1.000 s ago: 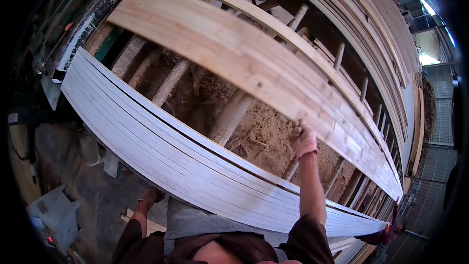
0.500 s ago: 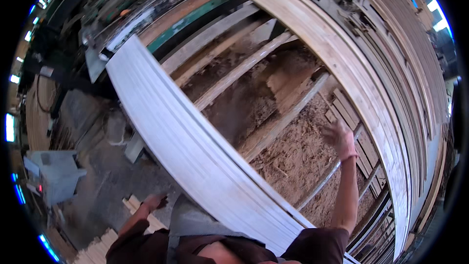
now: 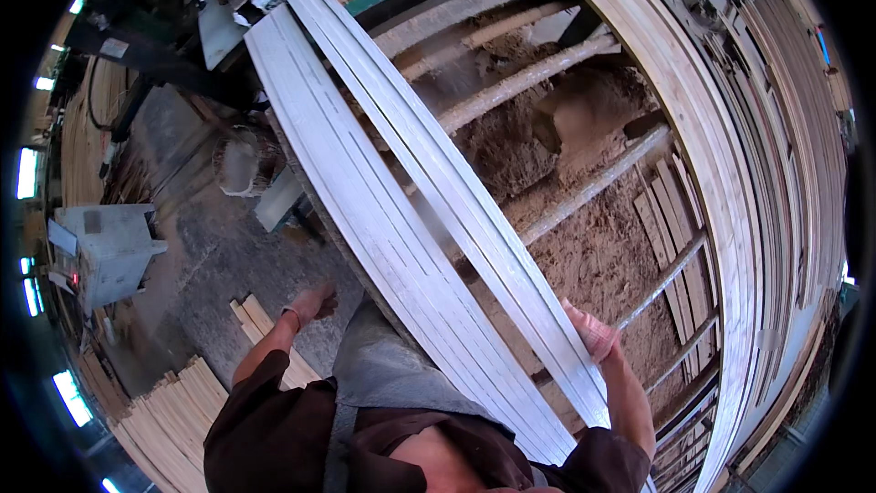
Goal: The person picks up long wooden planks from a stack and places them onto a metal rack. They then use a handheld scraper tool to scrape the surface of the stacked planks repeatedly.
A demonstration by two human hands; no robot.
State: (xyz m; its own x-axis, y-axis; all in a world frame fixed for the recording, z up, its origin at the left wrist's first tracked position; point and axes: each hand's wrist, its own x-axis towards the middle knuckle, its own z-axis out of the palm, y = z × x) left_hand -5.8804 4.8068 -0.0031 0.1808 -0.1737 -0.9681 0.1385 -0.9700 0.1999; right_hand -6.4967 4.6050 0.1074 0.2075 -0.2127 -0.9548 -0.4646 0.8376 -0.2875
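Long pale whitish boards lie side by side in two groups with a gap between them. My right hand (image 3: 591,330), in a pinkish work glove, is closed around the outer edge of the right-hand group of boards (image 3: 456,210); its fingertips are partly hidden by the wood. The left-hand group of boards (image 3: 365,228) rests nearer my body. Out to the left, my left hand (image 3: 312,302), also gloved, hangs over the floor beside my grey apron. Nothing shows in it, and its fingers are loosely apart.
Metal rollers (image 3: 598,184) cross the frame above heaped sawdust (image 3: 584,265). Long wooden planks (image 3: 703,119) run along the right side, with stacked boards (image 3: 794,128) beyond. Left are a grey box-shaped cabinet (image 3: 114,256), a round stump-like block (image 3: 245,162) and piled light timber (image 3: 173,415).
The pale boards have parted into two groups, the right one shifted outward. My right hand has come from above the sawdust down onto that group's edge. The view has shifted slightly.
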